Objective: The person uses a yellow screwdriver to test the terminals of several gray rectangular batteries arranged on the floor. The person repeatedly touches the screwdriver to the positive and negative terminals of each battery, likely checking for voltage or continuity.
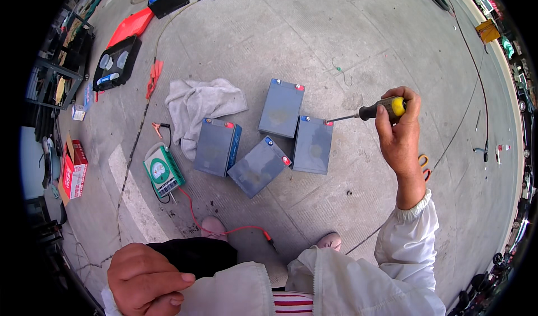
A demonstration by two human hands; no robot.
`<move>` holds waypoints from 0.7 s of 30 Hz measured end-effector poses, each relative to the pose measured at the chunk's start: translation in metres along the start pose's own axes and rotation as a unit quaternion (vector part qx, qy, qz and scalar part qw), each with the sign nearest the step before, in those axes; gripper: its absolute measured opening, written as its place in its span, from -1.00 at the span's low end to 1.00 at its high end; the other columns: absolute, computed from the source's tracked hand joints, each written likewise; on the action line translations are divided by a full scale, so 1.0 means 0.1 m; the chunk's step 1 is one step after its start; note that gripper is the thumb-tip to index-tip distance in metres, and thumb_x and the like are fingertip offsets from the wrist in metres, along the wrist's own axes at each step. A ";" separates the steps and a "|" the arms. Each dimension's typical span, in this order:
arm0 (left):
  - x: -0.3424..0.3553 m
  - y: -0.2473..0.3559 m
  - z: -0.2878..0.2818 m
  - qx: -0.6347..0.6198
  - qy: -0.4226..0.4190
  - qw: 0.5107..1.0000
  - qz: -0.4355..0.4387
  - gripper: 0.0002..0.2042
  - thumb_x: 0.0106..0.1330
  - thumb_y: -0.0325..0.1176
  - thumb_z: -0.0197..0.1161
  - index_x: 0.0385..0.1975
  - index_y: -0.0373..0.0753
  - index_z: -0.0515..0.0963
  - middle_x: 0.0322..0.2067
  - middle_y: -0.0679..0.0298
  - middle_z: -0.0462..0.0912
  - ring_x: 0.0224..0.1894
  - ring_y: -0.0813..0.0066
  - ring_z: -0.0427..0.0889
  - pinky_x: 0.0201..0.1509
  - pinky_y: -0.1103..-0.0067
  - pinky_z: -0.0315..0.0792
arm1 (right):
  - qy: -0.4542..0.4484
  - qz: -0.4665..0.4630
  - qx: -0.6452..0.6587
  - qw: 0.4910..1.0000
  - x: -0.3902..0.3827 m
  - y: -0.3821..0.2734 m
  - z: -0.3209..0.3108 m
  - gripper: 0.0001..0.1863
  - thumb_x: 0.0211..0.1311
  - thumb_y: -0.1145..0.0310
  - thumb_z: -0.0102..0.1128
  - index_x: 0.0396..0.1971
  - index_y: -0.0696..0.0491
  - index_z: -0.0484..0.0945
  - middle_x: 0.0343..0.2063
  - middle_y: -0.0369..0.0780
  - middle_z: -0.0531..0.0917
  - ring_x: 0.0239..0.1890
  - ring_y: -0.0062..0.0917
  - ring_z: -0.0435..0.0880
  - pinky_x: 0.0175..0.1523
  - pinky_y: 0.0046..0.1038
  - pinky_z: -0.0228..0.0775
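My right hand (399, 131) is wrapped round a yellow-and-black screwdriver (370, 112). Its tip is at the red-marked terminal of the rightmost grey-blue battery (312, 145). Three more batteries lie beside that one: one at the back (281, 107), one at the front (255, 167) and one on the left (214, 148). My left hand (147, 279) is raised at the lower left, fingers curled; I cannot make out whether anything is inside it.
Left of the batteries lie a grey towel (199, 100) and a green charger (162, 170) with red cable. Farther left are a black toolbox (117, 63), metal rack (61, 72) and red box (77, 170). Orange scissors (423, 162) and long cables lie on the concrete floor (364, 35).
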State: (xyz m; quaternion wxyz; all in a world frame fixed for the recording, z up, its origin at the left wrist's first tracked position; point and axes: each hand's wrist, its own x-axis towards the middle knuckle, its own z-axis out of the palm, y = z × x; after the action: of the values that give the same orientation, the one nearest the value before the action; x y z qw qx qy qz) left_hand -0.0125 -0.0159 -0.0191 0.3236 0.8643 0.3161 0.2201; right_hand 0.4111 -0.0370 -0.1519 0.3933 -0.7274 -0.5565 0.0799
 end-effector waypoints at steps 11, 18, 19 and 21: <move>0.03 -0.02 0.01 -0.011 -0.024 1.000 -0.002 -0.78 -0.13 -0.41 0.23 -0.42 -0.17 0.69 -0.61 0.35 0.58 -0.61 0.43 0.50 -0.51 0.49 0.32 | 0.002 0.005 -0.002 1.000 0.01 0.02 -0.01 -0.59 0.41 0.47 0.19 0.12 0.09 0.22 -0.24 -0.15 0.57 -0.30 -0.52 0.66 -0.19 -0.47 0.61; 0.05 -0.05 0.04 0.002 -0.045 0.999 0.021 -0.74 -0.12 -0.41 0.26 -0.36 -0.18 0.71 -0.57 0.34 0.61 -0.59 0.42 0.53 -0.49 0.49 0.35 | -0.049 0.026 0.036 0.998 -0.02 -0.06 -0.06 -0.60 0.34 0.52 0.21 0.12 0.07 0.32 -0.22 -0.17 0.58 -0.26 -0.49 0.67 -0.15 -0.44 0.56; 0.05 -0.04 0.04 0.009 -0.042 0.999 0.027 -0.74 -0.12 -0.41 0.27 -0.36 -0.19 0.71 -0.57 0.33 0.61 -0.59 0.42 0.54 -0.49 0.49 0.35 | -0.060 -0.005 0.024 0.998 0.00 -0.08 -0.09 -0.59 0.31 0.53 0.22 0.11 0.07 0.35 -0.22 -0.17 0.59 -0.23 -0.46 0.67 -0.12 -0.42 0.55; 0.06 -0.03 0.04 0.011 -0.046 0.998 0.027 -0.74 -0.12 -0.40 0.27 -0.36 -0.19 0.71 -0.57 0.33 0.61 -0.59 0.42 0.54 -0.49 0.49 0.34 | -0.081 -0.066 -0.002 0.995 0.04 -0.16 -0.15 -0.58 0.25 0.54 0.23 0.10 0.06 0.41 -0.22 -0.17 0.59 -0.15 -0.40 0.67 -0.06 -0.38 0.53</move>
State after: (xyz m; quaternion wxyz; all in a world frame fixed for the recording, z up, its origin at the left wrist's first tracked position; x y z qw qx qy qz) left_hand -0.0074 -0.0115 -0.0228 0.3221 0.8854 0.2796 0.1849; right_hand 0.4090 -0.0393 -0.1303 0.3499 -0.6810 -0.6337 0.1107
